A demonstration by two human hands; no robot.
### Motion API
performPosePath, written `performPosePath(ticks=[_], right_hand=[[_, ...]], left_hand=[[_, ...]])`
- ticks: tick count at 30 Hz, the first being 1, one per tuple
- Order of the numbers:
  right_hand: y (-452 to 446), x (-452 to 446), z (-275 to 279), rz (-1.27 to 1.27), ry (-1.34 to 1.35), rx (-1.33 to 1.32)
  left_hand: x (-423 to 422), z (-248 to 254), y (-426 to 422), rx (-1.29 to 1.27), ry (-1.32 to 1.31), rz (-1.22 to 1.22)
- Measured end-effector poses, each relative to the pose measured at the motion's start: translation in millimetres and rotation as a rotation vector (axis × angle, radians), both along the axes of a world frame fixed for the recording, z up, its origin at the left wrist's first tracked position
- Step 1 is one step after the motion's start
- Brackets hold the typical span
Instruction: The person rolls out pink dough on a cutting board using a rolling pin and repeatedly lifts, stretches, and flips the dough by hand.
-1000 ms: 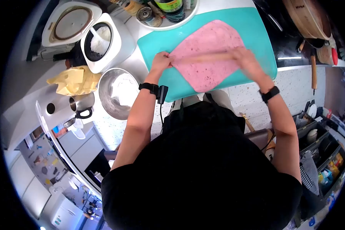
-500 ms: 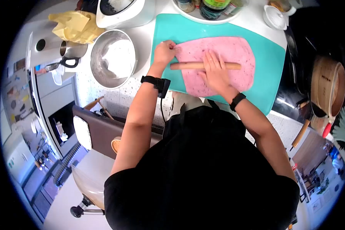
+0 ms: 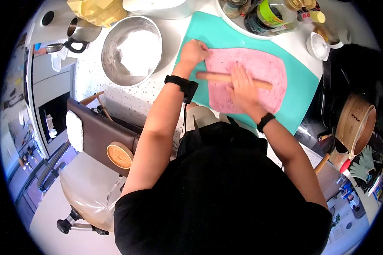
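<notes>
Leftmost along the counter, a steel jug (image 3: 87,31) stands with its black handle turned toward the room. Just right of it sits a crumpled yellow bag (image 3: 98,12), and then a wide steel bowl (image 3: 110,55) with something white inside. Farther right, the left hand (image 3: 194,52) rests at the upper left corner of a pink, speckled dough (image 3: 266,68). Its fingers are curled in, thumb and index drawn close together, their tips touching the dough's edge; the tips are small and soft in this view, so I cannot fairly tell whether they pinch it. The dough lies spread as a flat sheet on a teal mat (image 3: 225,36). Across it, on a slant, lies a wooden pin (image 3: 217,77), its left end reaching past the dough's edge over the mat. The right hand (image 3: 244,89) lies over the pin's middle, palm down, fingers stretched nearly straight and only slightly apart, pressing on the wood without wrapping round it. Beyond the mat, a bottle (image 3: 266,16) with a green label stands among jars. Rightmost come a small white pot (image 3: 317,46), a bamboo steamer (image 3: 349,123) and pale green gloves (image 3: 364,165).
</notes>
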State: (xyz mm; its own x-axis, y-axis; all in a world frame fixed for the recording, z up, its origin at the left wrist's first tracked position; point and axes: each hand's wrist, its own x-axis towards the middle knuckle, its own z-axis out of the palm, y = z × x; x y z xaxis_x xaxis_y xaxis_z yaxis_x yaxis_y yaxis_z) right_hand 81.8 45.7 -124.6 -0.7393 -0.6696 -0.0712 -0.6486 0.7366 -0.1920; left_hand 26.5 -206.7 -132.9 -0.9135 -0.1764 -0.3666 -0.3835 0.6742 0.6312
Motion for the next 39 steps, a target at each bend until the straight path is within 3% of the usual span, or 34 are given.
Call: performPosePath(ticks=[2, 5, 8, 9, 12, 15, 19, 21, 23, 25, 26, 28, 30, 32, 34, 37, 39], right_hand=[[-24.3, -59.2, 10.8, -0.110, 0.108, 0.136], [-34.4, -95.9, 1.3, 0.004, 0.267, 0.046], [-16.8, -32.4, 1.4, 0.088, 0.172, 0.227], [-9.1, -6.3, 3.7, 0.115, 0.041, 0.136], [5.6, 29.5, 1.5, 0.122, -0.013, 0.030], [-30.5, -42.5, 8.7, 0.024, 0.094, 0.083], [-59.2, -114.7, 6.5, 0.115, 0.242, 0.034], [-49.1, -102.0, -1.4, 0.147, 0.273, -0.031], [-33.6, -59.2, -1.5, 0.193, 0.202, 0.157], [-2.6, 17.6, -8.5, 0.202, -0.028, -0.062], [-6.1, 14.5, -6.0, 0.202, -0.028, -0.062], [-21.2, -6.1, -0.5, 0.195, 0.210, 0.236], [-39.3, -37.2, 9.4, 0.167, 0.231, 0.298], [-61.7, -101.9, -2.6, 0.160, 0.208, 0.125], [-60.2, -105.7, 3.8, 0.172, 0.222, 0.114], [-43.2, -32.5, 13.1, 0.144, 0.064, 0.250], [-26.5, 6.3, 13.6, 0.179, 0.006, 0.234]], left_hand=[[-8.4, 9.8, 3.5, -0.017, -0.044, 0.002], [-8.2, 10.4, 1.1, -0.035, -0.098, 0.003], [-7.6, 1.5, 0.6, -0.023, -0.032, 0.023], [-4.3, -1.8, -0.7, -0.018, 0.017, 0.027], [-4.8, -0.3, 0.1, -0.043, 0.022, 0.031], [-7.5, -6.5, -4.1, 0.014, -0.006, 0.078], [-13.5, 9.9, -1.4, -0.008, -0.092, 0.152], [-8.2, 16.6, 5.4, -0.036, -0.097, 0.140], [-3.2, 4.7, 2.8, -0.029, -0.027, 0.116], [-0.6, 0.6, -3.8, -0.022, 0.042, 0.105], [1.1, -2.0, -3.3, -0.012, 0.043, 0.089], [4.7, -6.4, -4.1, 0.001, 0.036, 0.095], [4.6, -3.9, -1.5, 0.006, 0.068, 0.088], [3.2, -3.5, 3.1, -0.008, 0.049, 0.135], [0.0, 7.0, 8.2, -0.018, 0.062, 0.174], [-0.6, 18.0, 2.1, -0.020, -0.003, 0.202], [3.5, -3.5, 1.4, -0.024, 0.054, 0.143]])
